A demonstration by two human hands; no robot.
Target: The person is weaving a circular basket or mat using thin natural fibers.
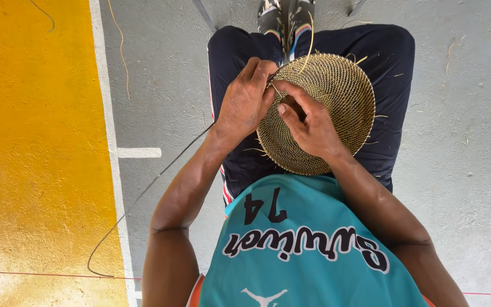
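The left hand (246, 101) is closed on the upper left rim of a round woven basket (336, 102), thumb and fingers pinched together where the weave is open. The right hand (308, 122) is laid across the basket's left half, fingers curled and pressed down on the weave, the fingertips meeting the left hand's at the rim — so the two hands are held together at one spot, probably to steady the coil while a strand is worked. The basket is rested on the lap, across dark trousers (387, 62), likely to keep it close and steady. A pale strand (309, 40) rises from its top edge. A thin dark cord (143, 193) is trailed from under the left wrist down across the floor (473, 170). The floor is grey concrete, with a white line (109, 113) and a yellow band (35, 142) at its left side — stray fibres are scattered about.
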